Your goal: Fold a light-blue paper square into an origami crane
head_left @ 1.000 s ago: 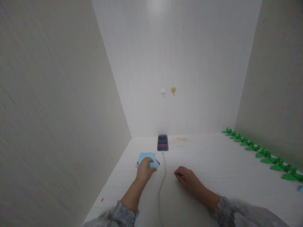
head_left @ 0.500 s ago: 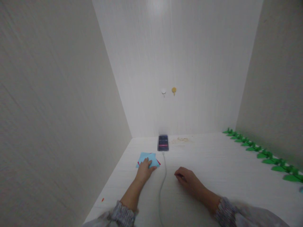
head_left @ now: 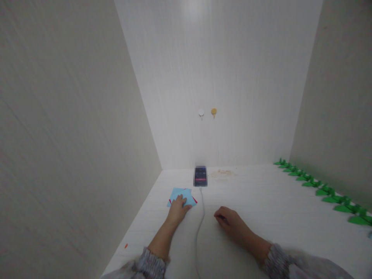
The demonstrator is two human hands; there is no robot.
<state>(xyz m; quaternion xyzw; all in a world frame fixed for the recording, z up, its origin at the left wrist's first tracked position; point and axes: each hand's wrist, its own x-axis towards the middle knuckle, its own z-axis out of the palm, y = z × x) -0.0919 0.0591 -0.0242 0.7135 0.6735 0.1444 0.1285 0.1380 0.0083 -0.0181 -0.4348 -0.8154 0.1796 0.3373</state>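
Observation:
Fingers spread, my left hand (head_left: 178, 208) lies over the lower edge of some light blue paper sheets (head_left: 188, 196) on the white table. The sheets overlap at an angle, and red corners show from beneath them. My right hand (head_left: 229, 221) rests on the table to the right of the cable, its fingers curled together. Whether anything is inside those curled fingers is hidden from me.
A dark phone-like device (head_left: 200, 176), its screen blurred, stands near the back wall with a white cable (head_left: 198, 228) running toward me. Green artificial leaves (head_left: 322, 190) line the right wall. Two hooks, one white (head_left: 201, 112) and one yellow (head_left: 214, 111), are on the back wall. A small orange bit (head_left: 126, 246) lies at left.

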